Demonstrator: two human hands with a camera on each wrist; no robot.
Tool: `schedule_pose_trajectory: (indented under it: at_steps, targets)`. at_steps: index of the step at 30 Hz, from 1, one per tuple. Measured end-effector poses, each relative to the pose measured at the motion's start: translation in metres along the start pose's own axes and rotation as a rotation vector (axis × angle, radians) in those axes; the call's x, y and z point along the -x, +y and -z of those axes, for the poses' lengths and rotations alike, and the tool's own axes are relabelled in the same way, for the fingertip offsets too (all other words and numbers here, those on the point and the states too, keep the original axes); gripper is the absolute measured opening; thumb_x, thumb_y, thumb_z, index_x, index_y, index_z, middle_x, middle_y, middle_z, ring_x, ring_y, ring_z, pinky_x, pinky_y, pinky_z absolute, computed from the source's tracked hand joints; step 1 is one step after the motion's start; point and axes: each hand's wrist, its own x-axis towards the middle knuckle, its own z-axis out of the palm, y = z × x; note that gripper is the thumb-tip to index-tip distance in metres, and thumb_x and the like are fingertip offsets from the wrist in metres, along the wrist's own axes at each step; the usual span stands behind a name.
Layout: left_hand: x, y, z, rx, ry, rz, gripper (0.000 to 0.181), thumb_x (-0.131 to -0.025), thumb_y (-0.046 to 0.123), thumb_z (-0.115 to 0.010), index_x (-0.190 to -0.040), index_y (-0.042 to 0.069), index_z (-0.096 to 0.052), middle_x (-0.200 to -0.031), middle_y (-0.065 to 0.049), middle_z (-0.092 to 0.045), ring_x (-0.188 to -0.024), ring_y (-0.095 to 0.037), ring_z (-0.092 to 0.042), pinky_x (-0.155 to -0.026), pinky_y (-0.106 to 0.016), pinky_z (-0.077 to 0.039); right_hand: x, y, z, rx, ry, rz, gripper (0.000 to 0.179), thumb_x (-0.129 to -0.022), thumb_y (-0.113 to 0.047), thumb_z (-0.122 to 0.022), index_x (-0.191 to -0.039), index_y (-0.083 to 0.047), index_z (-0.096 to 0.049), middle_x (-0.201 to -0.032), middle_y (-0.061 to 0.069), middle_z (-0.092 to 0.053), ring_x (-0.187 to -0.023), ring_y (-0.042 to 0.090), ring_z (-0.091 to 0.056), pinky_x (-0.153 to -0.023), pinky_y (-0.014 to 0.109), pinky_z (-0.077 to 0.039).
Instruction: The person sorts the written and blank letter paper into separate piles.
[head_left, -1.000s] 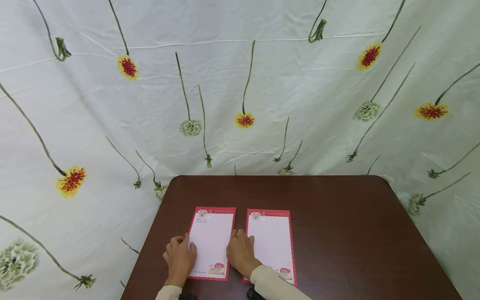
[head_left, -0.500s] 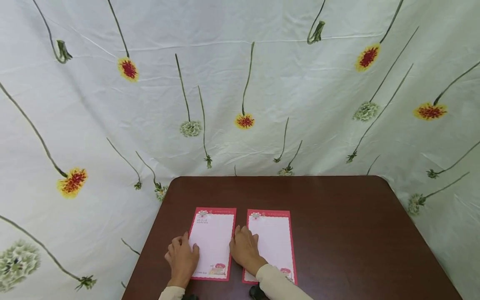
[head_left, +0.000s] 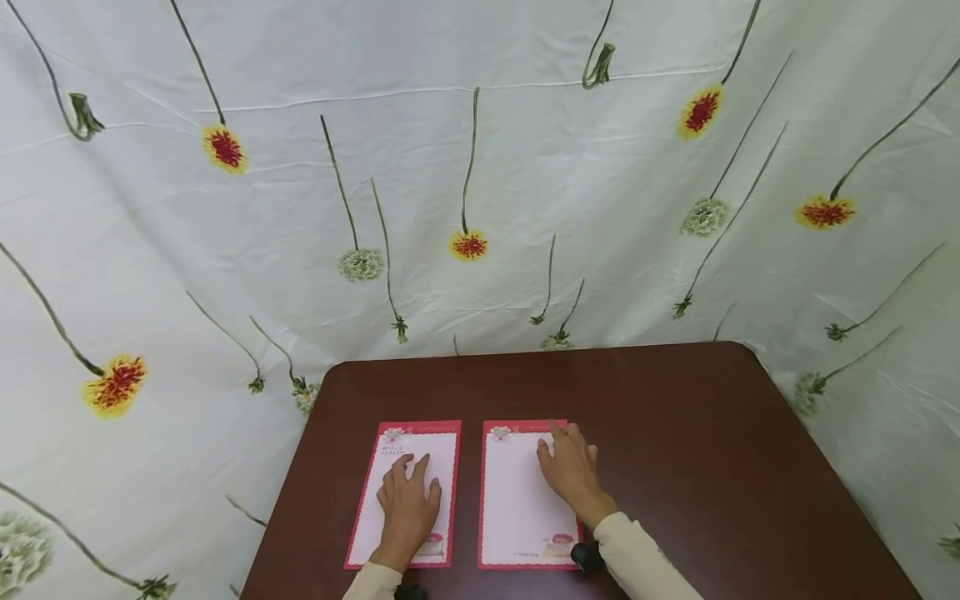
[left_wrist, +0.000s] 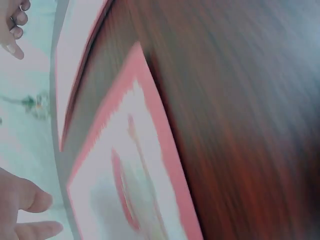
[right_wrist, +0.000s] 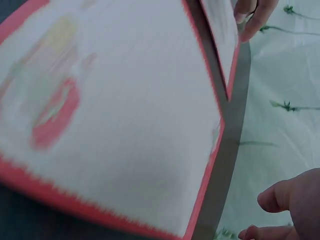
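After leaving the edges of left sheet (head_left: 370, 517), over it with left hand (head_left: 409, 504), above right sheet (head_left: 517, 500) with right hand (head_left: 572, 473), relaxed, gripping nothing; apparently tending both, side by side on table (head_left: 697, 483).

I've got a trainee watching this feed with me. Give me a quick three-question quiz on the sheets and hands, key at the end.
1. How many red-bordered sheets lie on the table?
2. True or false: the sheets overlap each other.
3. Fill the blank: in the head view, small writing shows near the top of the sheet under the person's ____ hand.

Key:
1. Two.
2. False; a strip of table shows between them.
3. Left; the left hand is over that sheet.
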Motion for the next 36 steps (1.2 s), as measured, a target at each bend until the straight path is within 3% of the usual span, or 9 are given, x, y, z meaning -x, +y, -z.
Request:
schedule_pose_trajectory:
  at_steps: [7,12,15,19,27,36]
  targets:
    - [0.006,0.025,-0.02,0.026,-0.094,-0.123,0.044,-0.095,0.014,-0.071,-0.136,-0.002,-0.067,-0.143,-0.028,-0.048,-0.13,-0.05,-0.043,-0.097,-0.066,-0.033,0.012,0.041,0.021,0.019,-0.03,-0.078,0.056,-0.103,-0.025,-0.064,-0.148,0.006,-0.055,-0.122,0.024,-0.061,-0.108,0.039,-0.061,-0.081,0.047,-0.034]
    - [0.013,0.034,-0.03,0.023,-0.231,-0.138,0.051,-0.1,0.023,-0.067,-0.143,-0.004,-0.062,-0.154,-0.029,-0.041,-0.138,-0.049,-0.038,-0.104,-0.068,-0.03,0.03,0.056,0.016,0.084,-0.073,-0.086,0.059,-0.105,-0.031,-0.063,-0.148,0.008,-0.054,-0.128,0.027,-0.059,-0.113,0.042,-0.061,-0.083,0.051,-0.036]
    - [0.016,0.036,-0.034,0.019,-0.275,-0.136,0.054,-0.1,0.026,-0.066,-0.145,-0.004,-0.059,-0.158,-0.028,-0.039,-0.14,-0.048,-0.036,-0.105,-0.068,-0.028,0.039,0.058,0.009,0.124,-0.087,-0.071,0.058,-0.105,-0.034,-0.063,-0.145,0.008,-0.057,-0.119,0.022,-0.061,-0.104,0.036,-0.063,-0.08,0.049,-0.036]
    - [0.018,0.039,-0.037,0.01,-0.283,-0.136,0.053,-0.101,0.025,-0.066,-0.145,-0.004,-0.059,-0.16,-0.026,-0.039,-0.141,-0.046,-0.038,-0.105,-0.068,-0.029,0.047,0.056,0.0,0.148,-0.081,-0.063,0.059,-0.103,-0.036,-0.064,-0.142,0.008,-0.06,-0.11,0.018,-0.062,-0.096,0.033,-0.063,-0.078,0.048,-0.036]
    - [0.019,0.045,-0.039,-0.01,-0.289,-0.143,0.051,-0.101,0.024,-0.065,-0.145,-0.002,-0.06,-0.162,-0.022,-0.038,-0.142,-0.045,-0.039,-0.104,-0.067,-0.03,0.052,0.052,-0.007,0.14,-0.028,-0.078,0.059,-0.1,-0.034,-0.068,-0.14,0.009,-0.062,-0.111,0.021,-0.063,-0.101,0.037,-0.064,-0.082,0.051,-0.036]
    - [0.022,0.047,-0.038,0.007,-0.31,-0.128,0.053,-0.103,0.022,-0.063,-0.148,-0.004,-0.057,-0.166,-0.023,-0.034,-0.144,-0.046,-0.038,-0.106,-0.069,-0.029,0.056,0.049,-0.012,0.117,-0.008,-0.036,0.052,-0.1,-0.031,-0.068,-0.135,0.008,-0.065,-0.105,0.019,-0.063,-0.097,0.037,-0.066,-0.079,0.05,-0.035]
